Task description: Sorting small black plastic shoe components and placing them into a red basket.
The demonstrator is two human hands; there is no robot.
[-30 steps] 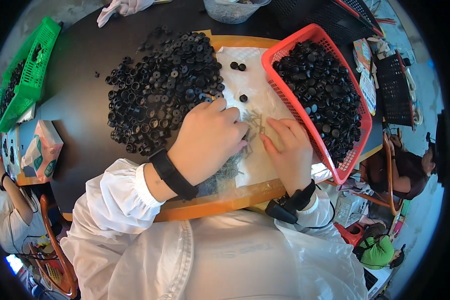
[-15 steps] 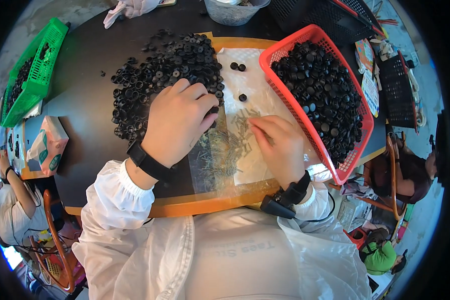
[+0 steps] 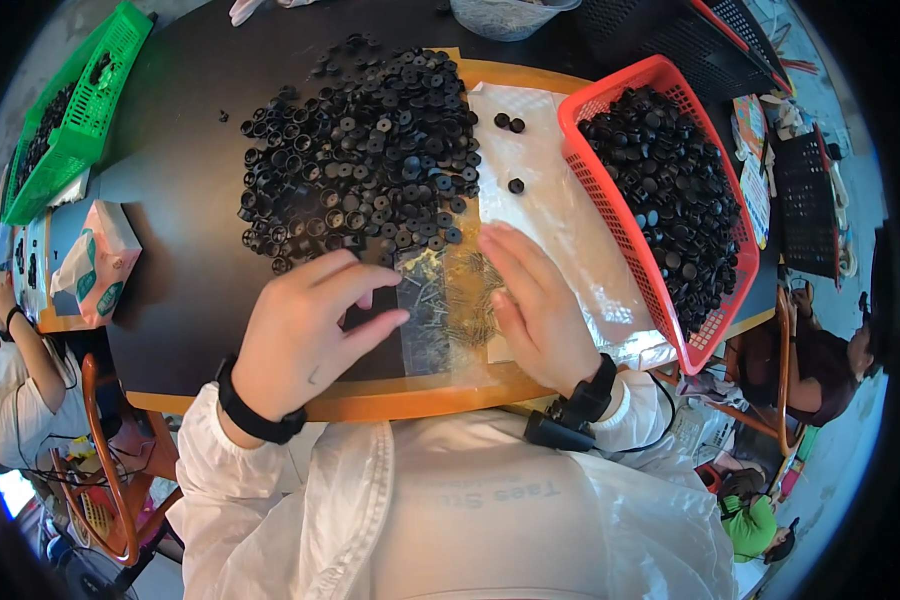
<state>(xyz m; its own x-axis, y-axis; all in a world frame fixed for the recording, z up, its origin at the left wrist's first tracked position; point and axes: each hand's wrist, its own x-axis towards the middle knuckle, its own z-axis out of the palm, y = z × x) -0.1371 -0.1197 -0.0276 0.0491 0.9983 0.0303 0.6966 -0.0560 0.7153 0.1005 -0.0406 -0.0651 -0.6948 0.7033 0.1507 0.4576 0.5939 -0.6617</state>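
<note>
A heap of thin metal pins [image 3: 462, 312] lies near the table's front edge, between my two hands. My left hand [image 3: 310, 325] is just left of the pins, thumb and forefinger apart, with nothing visible between them; its other fingers are partly hidden. Along the right side of the pins, my right hand [image 3: 538, 310] is stretched out flat, fingertips on the white sheet [image 3: 540, 225]. Beyond my left hand spreads a big pile of black round plastic caps [image 3: 370, 160]. A few black knobs [image 3: 516, 186] sit apart on the sheet.
At the right, a red basket [image 3: 630, 235] is full of black knobs. Black crates [image 3: 670, 45] and a clear tub [image 3: 510, 20] stand at the back. A tissue pack [image 3: 105, 265] and a green basket [image 3: 95, 110] are on the left. Other people sit on both sides.
My left hand has drawn back from the cap pile toward the front edge and opened. My right hand has flattened and moved nearer; pins formerly scattered on the sheet now lie more gathered to its left.
</note>
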